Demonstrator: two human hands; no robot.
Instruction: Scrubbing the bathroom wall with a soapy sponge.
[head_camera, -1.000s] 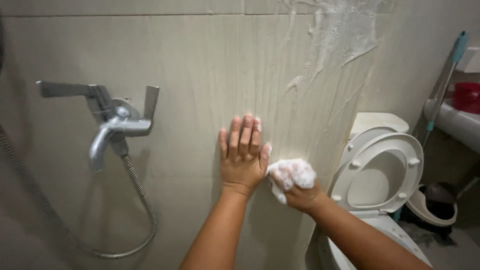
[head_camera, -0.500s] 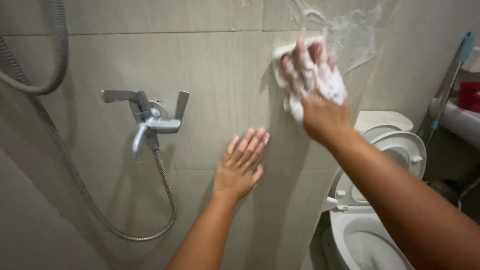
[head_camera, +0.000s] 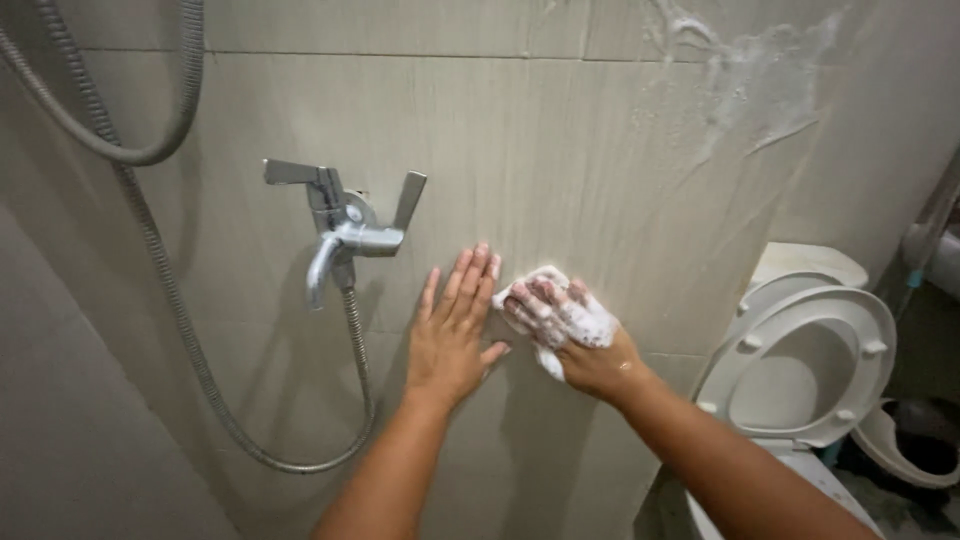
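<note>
Our right hand (head_camera: 585, 345) clamps its grip on a soapy white cloth (head_camera: 560, 315), pressing it flat against the tiled wall (head_camera: 600, 180). Just beside that grip, our left hand (head_camera: 452, 335) spreads open-fingered, bracing; the tap (head_camera: 345, 225) lies further left.

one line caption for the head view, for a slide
Right hand presses a soapy white cloth to the tiled wall while the left hand rests flat beside the tap.

No packages, labels, signs or screens show anywhere around the person's hands.
</note>
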